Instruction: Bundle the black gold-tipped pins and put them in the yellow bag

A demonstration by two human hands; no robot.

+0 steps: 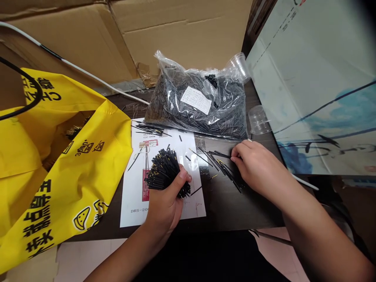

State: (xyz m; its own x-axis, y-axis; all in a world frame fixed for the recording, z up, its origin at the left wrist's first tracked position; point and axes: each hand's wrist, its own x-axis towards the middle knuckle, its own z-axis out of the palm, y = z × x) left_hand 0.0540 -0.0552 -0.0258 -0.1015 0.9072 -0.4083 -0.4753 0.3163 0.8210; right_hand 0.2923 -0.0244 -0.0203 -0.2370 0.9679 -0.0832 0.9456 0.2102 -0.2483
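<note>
A thick bundle of thin black sticks (164,168), several showing gold-coloured ends, is gripped in my left hand (169,199) above a printed sheet (133,213). My right hand (249,160) is closed in a pinch at the ends of some loose black sticks (223,164) on the dark table. The exact contact under those fingertips is partly hidden. More sticks (149,128) lie at the top of the sheet. Beyond the hands sits a clear plastic bag (167,98) full of short black pieces, with a white label on it.
On the left stands a yellow bag (117,133), open, with more gold-tipped sticks inside. Clear plastic cups (260,119) are at the big bag's right. Cardboard (182,35) walls the back, a pale printed panel (317,78) the right. A white cable (94,74) crosses the back left.
</note>
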